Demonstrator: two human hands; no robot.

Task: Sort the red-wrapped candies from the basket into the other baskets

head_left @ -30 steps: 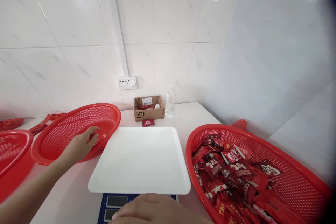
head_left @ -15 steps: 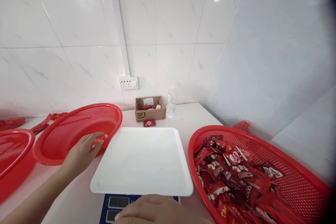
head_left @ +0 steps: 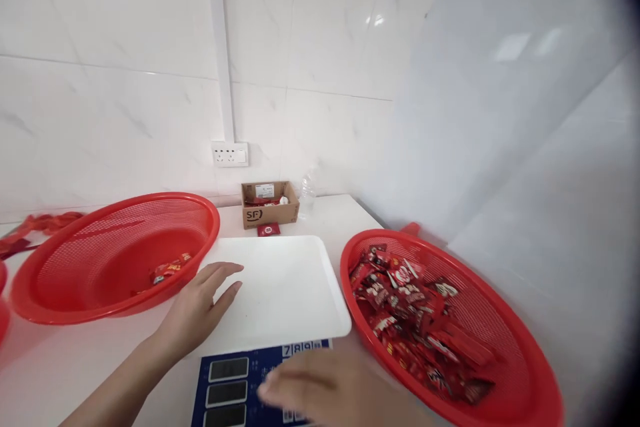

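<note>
My left hand point(head_left: 203, 303) hovers at the left edge of the white scale tray point(head_left: 275, 287), thumb and fingers apart, with nothing in it. In the left red basket point(head_left: 120, 253) lie a few small red snack packets point(head_left: 170, 268). Blurred by motion, my right hand point(head_left: 315, 383) is over the blue keypad panel point(head_left: 260, 370) of the scale and hides part of its keys. Its fingers are too smeared to read. The scale's displays point(head_left: 227, 392) look dark, and no packets rest on the tray.
On the right stands a large red basket point(head_left: 520, 327) with many red snack packets point(head_left: 410, 307). Behind the tray are a cardboard box point(head_left: 270, 215), a single red packet point(head_left: 269, 229) and a clear bottle point(head_left: 309, 193). A wall socket point(head_left: 230, 154) sits above the table.
The packet in my left hand was let go and now lies in the left basket. That hand moved right to the tray's edge. My right hand shifted slightly right; the view turned.
</note>
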